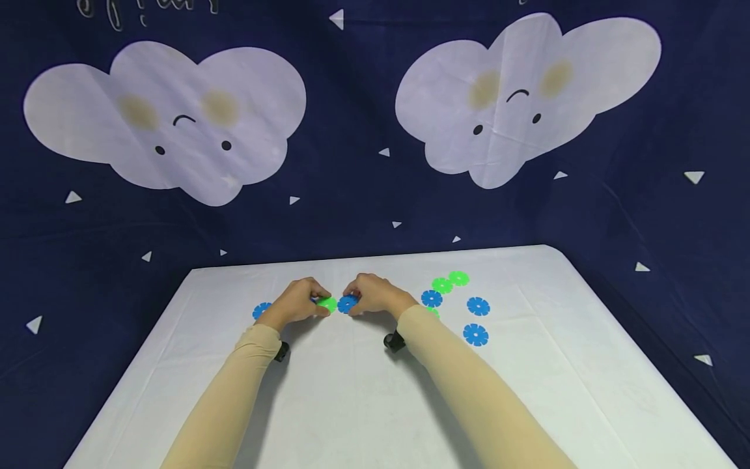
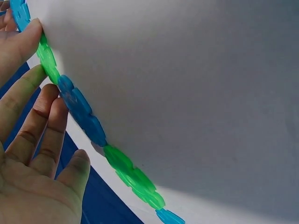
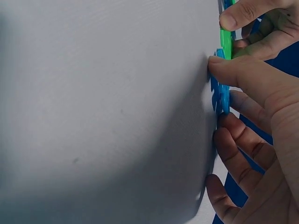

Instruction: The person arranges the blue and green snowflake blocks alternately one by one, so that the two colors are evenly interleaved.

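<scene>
My left hand [image 1: 295, 301] pinches a green notched plastic disc [image 1: 329, 304] between thumb and index finger. My right hand [image 1: 376, 293] pinches a blue notched disc [image 1: 346, 304] just beside it. The two discs meet at their edges; whether their slots interlock I cannot tell. In the left wrist view, a row runs on from the green disc along the left hand: a blue disc [image 2: 81, 109], another green disc [image 2: 133, 177] and the end of a further blue disc [image 2: 169, 216]. The left hand hides part of this row in the head view.
Right of the hands lie loose blue discs [image 1: 478, 306] and green discs [image 1: 459, 278]. One green disc [image 1: 433, 311] is partly covered by the right forearm. Everything rests on a white-covered table [image 1: 351, 391], with a dark blue cloud-printed cloth [image 1: 351, 130] behind it.
</scene>
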A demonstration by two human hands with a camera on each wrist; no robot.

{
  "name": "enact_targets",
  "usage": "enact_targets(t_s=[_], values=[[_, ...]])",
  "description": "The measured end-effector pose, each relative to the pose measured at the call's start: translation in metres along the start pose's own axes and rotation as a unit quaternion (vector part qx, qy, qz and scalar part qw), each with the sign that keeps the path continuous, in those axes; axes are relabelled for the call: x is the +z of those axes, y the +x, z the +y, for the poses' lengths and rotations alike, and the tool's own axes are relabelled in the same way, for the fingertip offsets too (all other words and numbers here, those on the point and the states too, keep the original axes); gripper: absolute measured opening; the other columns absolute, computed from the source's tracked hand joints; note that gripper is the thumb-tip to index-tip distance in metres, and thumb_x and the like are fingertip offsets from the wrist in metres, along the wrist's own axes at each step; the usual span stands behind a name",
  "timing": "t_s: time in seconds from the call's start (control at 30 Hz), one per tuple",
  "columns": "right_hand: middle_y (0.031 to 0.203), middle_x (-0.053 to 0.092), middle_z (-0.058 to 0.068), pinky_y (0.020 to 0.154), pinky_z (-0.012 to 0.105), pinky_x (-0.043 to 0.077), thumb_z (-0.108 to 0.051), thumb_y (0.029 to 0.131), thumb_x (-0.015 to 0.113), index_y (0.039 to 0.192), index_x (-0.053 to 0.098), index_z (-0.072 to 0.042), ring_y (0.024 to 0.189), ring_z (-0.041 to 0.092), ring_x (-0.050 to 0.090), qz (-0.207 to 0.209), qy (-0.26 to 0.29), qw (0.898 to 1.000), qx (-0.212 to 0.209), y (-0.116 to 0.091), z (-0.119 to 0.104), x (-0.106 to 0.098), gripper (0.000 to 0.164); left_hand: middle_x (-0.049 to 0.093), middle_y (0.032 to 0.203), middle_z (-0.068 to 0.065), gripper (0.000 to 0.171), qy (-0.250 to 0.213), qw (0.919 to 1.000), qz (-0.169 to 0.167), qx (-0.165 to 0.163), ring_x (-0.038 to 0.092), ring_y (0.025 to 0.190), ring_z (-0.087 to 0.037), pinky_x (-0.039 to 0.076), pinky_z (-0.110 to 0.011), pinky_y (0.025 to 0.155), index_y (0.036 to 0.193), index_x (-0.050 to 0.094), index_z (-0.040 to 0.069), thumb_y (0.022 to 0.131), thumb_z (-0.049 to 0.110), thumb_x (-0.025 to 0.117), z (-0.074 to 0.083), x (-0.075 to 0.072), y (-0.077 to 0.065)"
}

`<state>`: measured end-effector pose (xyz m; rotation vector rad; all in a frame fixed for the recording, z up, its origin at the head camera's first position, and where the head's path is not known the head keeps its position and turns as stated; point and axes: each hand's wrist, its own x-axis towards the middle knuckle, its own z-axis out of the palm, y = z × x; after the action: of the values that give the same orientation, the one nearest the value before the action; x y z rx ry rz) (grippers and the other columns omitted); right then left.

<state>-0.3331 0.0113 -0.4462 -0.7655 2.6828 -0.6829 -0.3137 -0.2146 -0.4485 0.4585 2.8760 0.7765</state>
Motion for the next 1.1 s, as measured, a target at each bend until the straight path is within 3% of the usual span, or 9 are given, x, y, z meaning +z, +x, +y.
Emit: enact_targets(t_s=[0.13, 0.3, 0.8, 1.1], values=[[0.125, 0.074, 0.004, 0.113, 0.052, 0.052, -0.023, 0.089, 0.089, 0.135, 0.076, -0.016, 0.121, 0.021, 0.067, 0.004, -0.005, 1.000, 0.001, -0.0024, -0.0007, -0.0001, 0.048, 0.075, 0.119, -0.009, 0.038, 0.001, 1.0000, 0.001, -0.002, 0.067, 0.107, -0.023, 0.058, -0.043, 0.097, 0.119, 0.082, 0.006, 0.084, 0.017, 0.094, -0.0006, 0.0000, 0.0009], [0.123, 0.075, 0.003, 0.110, 0.047, 0.053, -0.022, 0.088, 0.090, 0.134, 0.076, -0.017, 0.118, 0.020, 0.067, 0.011, -0.002, 1.000, 0.002, -0.0031, -0.0005, 0.0009, 0.049, 0.074, 0.118, -0.010, 0.039, 0.004, 1.0000, 0.001, 0.004, 0.068, 0.106, -0.023, 0.058, -0.044, 0.097, 0.119, 0.082, 0.006, 0.084, 0.018, 0.094, -0.0010, 0.0001, 0.0014], [0.126, 0.076, 0.003, 0.113, 0.045, 0.052, -0.025, 0.088, 0.090, 0.137, 0.074, -0.017, 0.121, 0.020, 0.068, 0.019, 0.004, 0.999, 0.044, -0.0027, -0.0042, 0.0032, 0.052, 0.073, 0.118, -0.011, 0.039, 0.014, 0.9999, -0.004, -0.004, 0.069, 0.109, -0.025, 0.058, -0.044, 0.100, 0.120, 0.081, 0.005, 0.085, 0.017, 0.093, 0.0021, -0.0005, 0.0036], [0.124, 0.073, 0.006, 0.109, 0.040, 0.055, -0.025, 0.089, 0.089, 0.138, 0.072, -0.013, 0.116, 0.021, 0.067, 0.029, -0.008, 0.999, 0.038, -0.0080, -0.0054, 0.0073, 0.053, 0.073, 0.121, -0.012, 0.040, 0.014, 0.9999, -0.001, -0.002, 0.069, 0.113, -0.028, 0.059, -0.047, 0.102, 0.122, 0.080, 0.005, 0.085, 0.018, 0.093, 0.0008, 0.0015, 0.0018]])
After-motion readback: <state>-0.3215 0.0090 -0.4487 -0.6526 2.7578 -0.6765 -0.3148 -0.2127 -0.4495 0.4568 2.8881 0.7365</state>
